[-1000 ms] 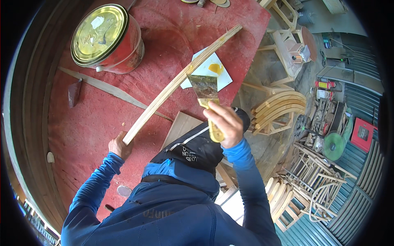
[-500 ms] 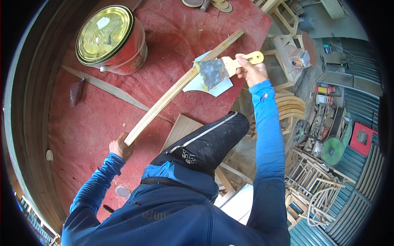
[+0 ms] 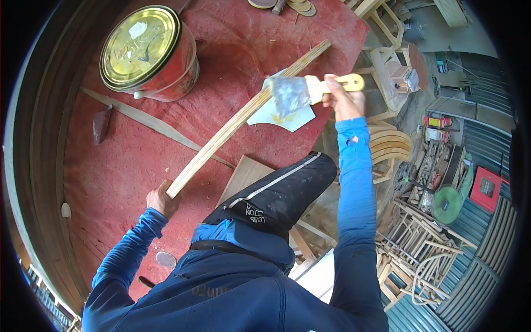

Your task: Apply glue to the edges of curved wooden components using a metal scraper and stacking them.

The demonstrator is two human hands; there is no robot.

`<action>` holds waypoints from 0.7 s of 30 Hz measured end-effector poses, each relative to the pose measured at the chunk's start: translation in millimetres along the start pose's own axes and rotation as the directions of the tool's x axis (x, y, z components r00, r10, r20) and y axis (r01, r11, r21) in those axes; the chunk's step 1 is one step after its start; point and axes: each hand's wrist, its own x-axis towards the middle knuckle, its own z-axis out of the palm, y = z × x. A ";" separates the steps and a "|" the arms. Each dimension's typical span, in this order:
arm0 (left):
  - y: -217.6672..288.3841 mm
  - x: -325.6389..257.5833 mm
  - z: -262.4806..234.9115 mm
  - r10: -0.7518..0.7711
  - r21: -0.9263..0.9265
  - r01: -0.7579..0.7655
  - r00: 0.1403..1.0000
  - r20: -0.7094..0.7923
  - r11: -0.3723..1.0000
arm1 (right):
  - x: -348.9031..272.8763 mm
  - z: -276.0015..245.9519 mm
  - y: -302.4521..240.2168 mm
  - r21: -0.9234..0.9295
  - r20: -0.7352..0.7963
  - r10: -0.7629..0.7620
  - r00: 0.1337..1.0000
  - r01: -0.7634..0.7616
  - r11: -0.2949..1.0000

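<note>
Right hand [image 3: 342,99] closed on the yellow handle of a putty knife [image 3: 298,93], blade flat on the upper part of the strip [image 3: 243,119]. Left hand [image 3: 162,199] clamps the strip's lower end. Step in hand, as judged: spreading filler along the strip; next pass needs a steady blade angle down its length. Strip: long, thin, pale wood, slightly bowed, lying diagonally over the red table [image 3: 127,166], beside a lidded can [image 3: 146,52].

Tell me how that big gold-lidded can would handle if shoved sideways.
The can looks squat and wide, standing upright on the red table, so it would probably slide rather than tip. Its lid appears shut, so spilling seems unlikely. If full, it is likely heavy.
</note>
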 end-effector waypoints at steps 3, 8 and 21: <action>3.8 -0.2 -2.1 -0.014 0.013 0.014 1.000 0.012 1.000 | -14.7 6.6 -14.0 -0.170 -0.133 -0.171 0.976 0.148 0.974; -3.7 -3.3 1.4 -0.015 0.019 0.015 1.000 -0.017 1.000 | -98.9 59.9 -22.3 -0.570 0.579 -0.556 0.597 0.783 0.247; -1.4 1.8 0.9 -0.026 0.020 0.026 1.000 0.011 0.999 | -127.1 9.5 18.9 -0.658 0.187 -0.553 0.812 0.521 0.543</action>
